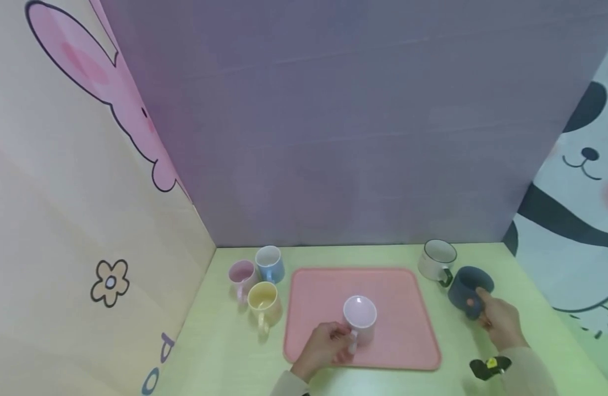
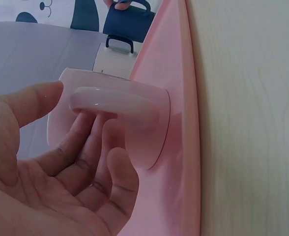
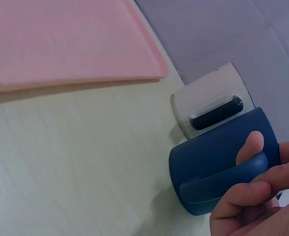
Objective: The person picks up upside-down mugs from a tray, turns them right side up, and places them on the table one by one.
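Observation:
A pale pinkish-white mug (image 1: 360, 319) stands upright on the pink tray (image 1: 313, 297), near its front edge. My left hand (image 1: 328, 345) is at its handle (image 2: 115, 104). Two or so fingertips reach in under the handle, while the thumb (image 2: 43, 101) is held apart from it. On the right, my right hand (image 1: 502, 320) grips the handle of a dark blue mug (image 1: 464, 291), a finger through the loop (image 3: 223, 182). Whether the blue mug's base touches the table cannot be told. Right behind it stands a white mug with a dark handle (image 1: 434, 261).
Left of the tray stand a pink mug (image 1: 241, 278), a light blue mug (image 1: 271, 264) and a yellow mug (image 1: 264, 305), close together. A grey-purple panel (image 1: 353, 137) rises behind the table (image 1: 224, 357), with printed panels on both sides.

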